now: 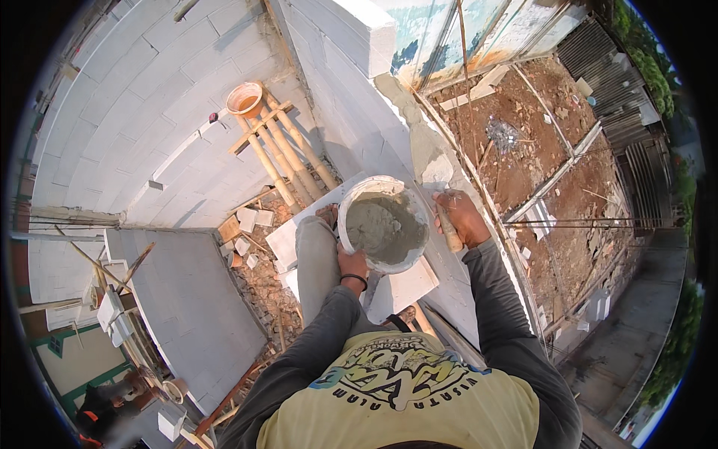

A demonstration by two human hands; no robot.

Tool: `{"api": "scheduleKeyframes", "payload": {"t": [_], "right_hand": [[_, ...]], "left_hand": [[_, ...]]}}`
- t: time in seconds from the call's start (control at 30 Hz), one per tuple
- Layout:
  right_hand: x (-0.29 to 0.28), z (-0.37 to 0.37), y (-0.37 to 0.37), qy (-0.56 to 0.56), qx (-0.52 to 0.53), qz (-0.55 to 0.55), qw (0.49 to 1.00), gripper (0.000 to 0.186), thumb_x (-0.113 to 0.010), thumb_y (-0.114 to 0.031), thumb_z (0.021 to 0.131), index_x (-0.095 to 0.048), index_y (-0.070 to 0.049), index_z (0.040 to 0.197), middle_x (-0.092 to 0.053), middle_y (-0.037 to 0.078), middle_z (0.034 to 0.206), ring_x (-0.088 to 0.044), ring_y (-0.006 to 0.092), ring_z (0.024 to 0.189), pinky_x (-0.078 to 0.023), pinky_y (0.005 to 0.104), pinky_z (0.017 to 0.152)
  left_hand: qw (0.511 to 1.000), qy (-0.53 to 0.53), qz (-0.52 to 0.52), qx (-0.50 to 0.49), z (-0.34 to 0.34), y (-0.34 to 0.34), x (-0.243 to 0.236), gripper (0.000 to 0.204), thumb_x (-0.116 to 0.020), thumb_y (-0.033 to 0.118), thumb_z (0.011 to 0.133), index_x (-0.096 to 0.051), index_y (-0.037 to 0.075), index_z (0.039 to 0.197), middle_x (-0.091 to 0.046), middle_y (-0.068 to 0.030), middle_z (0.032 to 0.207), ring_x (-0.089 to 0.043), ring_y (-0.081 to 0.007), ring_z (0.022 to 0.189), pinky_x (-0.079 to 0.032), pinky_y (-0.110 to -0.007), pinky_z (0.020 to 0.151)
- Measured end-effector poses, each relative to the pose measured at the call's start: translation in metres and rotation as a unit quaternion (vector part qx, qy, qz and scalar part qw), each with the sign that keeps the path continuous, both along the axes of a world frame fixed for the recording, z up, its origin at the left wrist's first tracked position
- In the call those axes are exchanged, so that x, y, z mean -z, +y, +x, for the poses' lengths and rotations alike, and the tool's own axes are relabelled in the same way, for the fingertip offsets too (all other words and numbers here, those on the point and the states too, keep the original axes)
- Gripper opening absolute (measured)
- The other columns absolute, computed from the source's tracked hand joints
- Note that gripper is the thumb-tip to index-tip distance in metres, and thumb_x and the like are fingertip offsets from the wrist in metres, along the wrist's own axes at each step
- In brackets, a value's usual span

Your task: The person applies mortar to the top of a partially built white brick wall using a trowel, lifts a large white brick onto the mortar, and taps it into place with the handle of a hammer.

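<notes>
Holding grey mortar (383, 224), the white bucket (396, 266) is in front of the torso, just beside the wall top (407, 112). Left hand (351, 263): fingers closed on the bucket's near-left rim. Right hand (465, 215): fingers wrapped around the wooden handle of the trowel (437, 173), right of the bucket; blade at the mortar-covered wall top, contact cannot be told. Farther left: bamboo poles (288, 159), orange basin (245, 99) at their far end, pale block wall (149, 97) behind. Right, beyond the wall top: brown earth (516, 165).
</notes>
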State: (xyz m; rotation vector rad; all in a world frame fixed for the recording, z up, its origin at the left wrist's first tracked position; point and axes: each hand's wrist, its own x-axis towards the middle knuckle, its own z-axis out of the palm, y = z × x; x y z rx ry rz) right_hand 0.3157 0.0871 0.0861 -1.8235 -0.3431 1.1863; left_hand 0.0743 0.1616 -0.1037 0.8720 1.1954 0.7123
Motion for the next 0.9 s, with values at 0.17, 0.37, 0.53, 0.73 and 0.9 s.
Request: {"api": "scheduleKeyframes", "payload": {"t": [0.17,0.37,0.53,0.73,0.9], "right_hand": [[0.021,-0.048,-0.059,-0.386,-0.352,-0.105,0.846,0.032,-0.059,-0.025,0.088,-0.064,0.006,0.09,-0.065,0.026,0.087,-0.066,0.0381,0.084,-0.052,0.0471,0.071],[0.086,-0.084,-0.034,-0.506,-0.428,-0.072,0.746,0.014,-0.059,-0.011,0.074,-0.068,0.0,0.078,-0.067,0.021,0.081,-0.066,0.0352,0.082,-0.052,0.0456,0.074],[0.045,-0.081,-0.043,-0.157,-0.416,-0.025,0.895,0.027,-0.06,-0.024,0.088,-0.066,0.001,0.082,-0.063,0.014,0.068,-0.065,0.0223,0.061,-0.052,0.0372,0.05],[0.031,-0.076,-0.098,0.164,-0.26,0.025,0.951,0.035,-0.066,-0.032,0.089,-0.061,0.002,0.094,-0.059,0.006,0.073,-0.06,0.0147,0.054,-0.05,0.0287,0.044],[0.02,-0.064,-0.105,0.04,-0.291,-0.051,0.955,0.039,-0.075,-0.028,0.083,-0.059,0.0,0.104,-0.057,0.004,0.079,-0.058,0.0123,0.06,-0.051,0.0282,0.051]], "left_hand": [[0.99,0.076,0.097,0.068,-0.005,0.025,-0.035,0.053,-0.052,-0.01,0.072,-0.049,-0.001,0.123,-0.062,-0.0139,0.111,-0.063,-0.025,0.102,-0.05,-0.034,0.087],[0.936,0.156,0.302,0.089,0.019,0.005,-0.091,0.056,-0.056,-0.007,0.071,-0.048,-0.002,0.126,-0.063,-0.0146,0.111,-0.062,-0.0256,0.102,-0.046,-0.034,0.093],[0.944,0.154,0.271,0.106,-0.003,-0.011,-0.081,0.061,-0.059,-0.004,0.07,-0.047,-0.003,0.13,-0.055,-0.0209,0.123,-0.051,-0.0342,0.119,-0.04,-0.038,0.101],[0.95,0.131,0.283,0.028,-0.009,-0.024,-0.056,0.049,-0.056,-0.007,0.072,-0.052,-0.003,0.121,-0.065,-0.0141,0.106,-0.064,-0.0241,0.095,-0.049,-0.034,0.085],[0.981,0.077,0.177,0.01,0.008,-0.035,-0.087,0.047,-0.052,-0.01,0.073,-0.051,-0.002,0.119,-0.063,-0.0114,0.101,-0.063,-0.0216,0.087,-0.051,-0.032,0.076]]}}
